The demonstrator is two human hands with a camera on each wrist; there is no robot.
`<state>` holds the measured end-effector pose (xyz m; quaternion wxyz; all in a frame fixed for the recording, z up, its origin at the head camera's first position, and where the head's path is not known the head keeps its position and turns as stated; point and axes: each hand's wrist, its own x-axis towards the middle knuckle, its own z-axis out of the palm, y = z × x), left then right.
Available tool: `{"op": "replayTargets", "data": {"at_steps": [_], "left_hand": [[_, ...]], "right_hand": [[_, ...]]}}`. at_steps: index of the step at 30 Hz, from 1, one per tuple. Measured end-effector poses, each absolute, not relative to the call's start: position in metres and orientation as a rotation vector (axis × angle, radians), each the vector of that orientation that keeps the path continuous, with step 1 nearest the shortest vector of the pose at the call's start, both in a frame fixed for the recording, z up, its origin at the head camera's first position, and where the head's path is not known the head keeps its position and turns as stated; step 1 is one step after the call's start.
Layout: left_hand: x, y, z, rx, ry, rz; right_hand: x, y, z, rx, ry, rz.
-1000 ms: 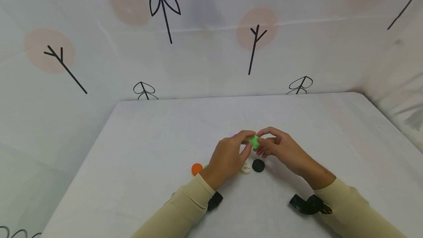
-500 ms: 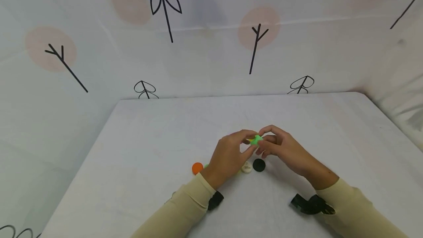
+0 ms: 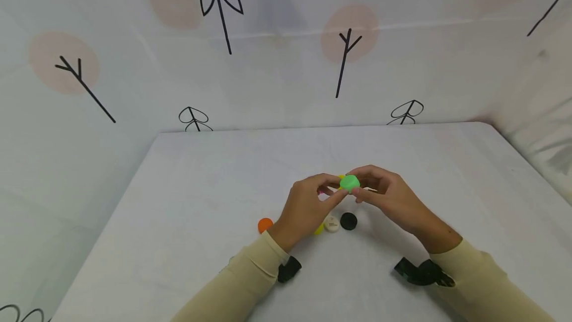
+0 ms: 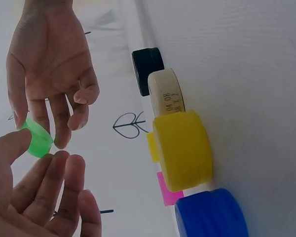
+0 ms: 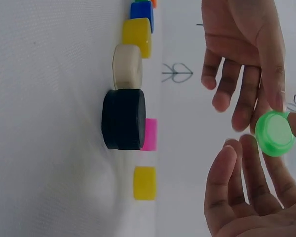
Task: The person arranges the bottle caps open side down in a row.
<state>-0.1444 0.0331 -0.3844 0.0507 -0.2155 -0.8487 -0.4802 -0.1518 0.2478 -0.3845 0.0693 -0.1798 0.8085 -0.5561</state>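
Observation:
Both hands meet over the table around a small translucent green bottle cap (image 3: 350, 183), held up in the air. My left hand (image 3: 306, 208) pinches its left side between thumb and fingers. From the right, my right hand (image 3: 395, 199) also has thumb and fingers on it. The right wrist view shows the round face of the green cap (image 5: 275, 132). Below the hands stands a row of caps: orange (image 3: 265, 225), blue (image 4: 212, 215), yellow (image 4: 183, 151), cream (image 3: 331, 223) with printed marks, and black (image 3: 348, 221). The left forearm covers part of this row in the head view.
Behind the row, a pink piece (image 5: 151, 134) and a second yellow piece (image 5: 144, 183) sit on the white table (image 3: 214, 178), partly hidden by the hands in the head view. A white cloth backdrop (image 3: 277, 83) with line drawings rises behind the table's far edge.
The green cap has turned, so a broad round face now shows to the head camera. Both hands have risen slightly with it. The row of caps stays put.

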Motion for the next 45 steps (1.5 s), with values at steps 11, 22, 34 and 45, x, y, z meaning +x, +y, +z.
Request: {"op": "replayTargets", "data": {"at_steps": [11,22,34,45], "left_hand": [[-0.141,0.038,-0.382,-0.747,-2.563,-1.378],[-0.133,0.049,-0.378,-0.835,-2.661,-1.143],[-0.132,0.068,-0.385,-0.892,-2.888,-0.635],[-0.133,0.076,-0.397,-0.890,-2.968,-0.490]], "right_hand": [[-0.150,0.257,-0.375,-0.750,2.657,-1.477],[-0.147,0.276,-0.362,-0.906,2.742,-1.143],[-0.139,0.288,-0.386,-0.799,2.661,-1.141],[-0.137,0.286,-0.394,-0.743,2.615,-1.089]]}}
